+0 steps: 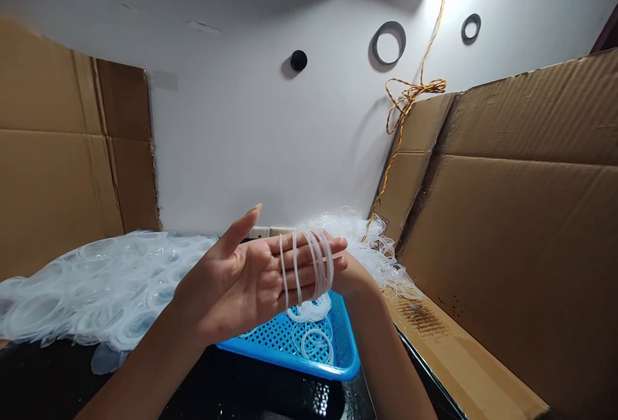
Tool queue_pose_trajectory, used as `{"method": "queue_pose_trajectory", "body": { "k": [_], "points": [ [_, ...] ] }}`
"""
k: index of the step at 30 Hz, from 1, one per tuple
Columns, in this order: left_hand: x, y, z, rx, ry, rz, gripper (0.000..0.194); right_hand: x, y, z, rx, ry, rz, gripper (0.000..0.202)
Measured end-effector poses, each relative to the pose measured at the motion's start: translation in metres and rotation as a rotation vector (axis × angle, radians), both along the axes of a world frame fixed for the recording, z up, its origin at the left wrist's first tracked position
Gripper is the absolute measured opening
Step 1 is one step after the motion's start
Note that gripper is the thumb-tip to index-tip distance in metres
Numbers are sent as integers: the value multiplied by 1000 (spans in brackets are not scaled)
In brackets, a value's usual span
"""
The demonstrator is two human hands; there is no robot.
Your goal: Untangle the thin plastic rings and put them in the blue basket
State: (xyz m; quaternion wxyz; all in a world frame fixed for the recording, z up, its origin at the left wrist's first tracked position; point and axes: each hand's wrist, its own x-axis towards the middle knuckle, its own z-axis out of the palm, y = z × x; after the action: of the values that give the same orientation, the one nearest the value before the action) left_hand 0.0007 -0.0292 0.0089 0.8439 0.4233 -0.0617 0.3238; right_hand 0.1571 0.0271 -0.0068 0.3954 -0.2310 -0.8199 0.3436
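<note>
My left hand (246, 278) is held palm up with its fingers stretched out and the thumb raised. Several translucent white rubber rings (316, 265) are looped around its four fingers, most of them bunched near the fingertips and two spaced closer to the palm. Behind those fingertips is my right hand (345, 272), its fingers hidden by the left hand. Below both hands, a blue perforated basket (290, 361) has loose rings (316, 343) of the same kind inside it.
Flat packs of clear rings (130, 285) pile up on the left of the black table (251, 381). More loose rings (386, 259) heap against the cardboard (512, 214) on the right. Another cardboard panel (58, 162) stands left. A twisted yellow cord (415, 91) hangs along the white wall (255, 136).
</note>
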Motion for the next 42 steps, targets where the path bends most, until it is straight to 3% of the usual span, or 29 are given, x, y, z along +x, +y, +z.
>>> {"method": "queue_pose_trajectory", "body": {
  "k": [5, 7, 11, 14, 20, 29, 36, 42],
  "points": [
    [0, 2, -1, 110, 49, 32, 68, 3, 4, 3, -307, 153, 145, 15],
    [1, 5, -4, 227, 114, 92, 67, 4, 3, 6, -315, 192, 159, 3],
    [1, 8, -11, 575, 457, 299, 43, 6, -4, 8, -207, 374, 168, 23],
    [1, 6, -13, 676, 607, 344, 32, 9, -11, 8, -71, 413, 153, 22],
    [0, 2, -12, 704, 585, 404, 33, 16, -16, 8, 228, 305, -69, 25],
    [-1, 2, -8, 847, 662, 414, 23, 17, -29, 11, 412, 218, -131, 19],
    [-15, 3, -3, 999, 637, 331, 22, 18, -30, 11, 423, 212, -47, 14],
    [-24, 3, 1, 939, 633, 289, 25, 13, -34, 13, 478, 130, -103, 15]
  ]
}}
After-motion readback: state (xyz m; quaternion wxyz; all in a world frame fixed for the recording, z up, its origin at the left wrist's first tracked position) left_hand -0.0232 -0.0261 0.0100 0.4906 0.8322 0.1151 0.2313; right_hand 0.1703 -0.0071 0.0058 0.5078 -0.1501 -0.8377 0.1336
